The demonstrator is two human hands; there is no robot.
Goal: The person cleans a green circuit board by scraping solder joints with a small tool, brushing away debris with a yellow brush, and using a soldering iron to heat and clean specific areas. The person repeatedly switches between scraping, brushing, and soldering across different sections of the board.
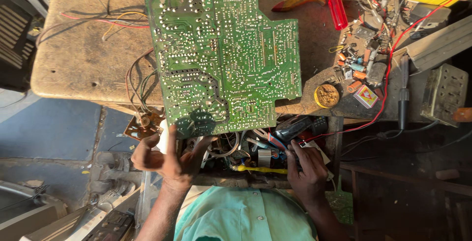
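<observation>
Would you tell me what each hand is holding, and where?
Left hand grips the green circuit board by its near bottom edge. Right hand reaches into the drawer; its hold cannot be told.

Not much elbow room here. The big green circuit board (223, 56) covers the middle of the desk (78, 59), and loose wires (123, 21) trail across the bare patch to its left, though that side is the most open spot. The right side is packed: red screwdriver (337, 6), a heap of small components (356, 59), a round tin (327, 95) and a red lead (393, 54) snaking through. The drawer (255, 155) under the board is crammed with parts, and the right hand (306, 168) is squeezed in there.
</observation>
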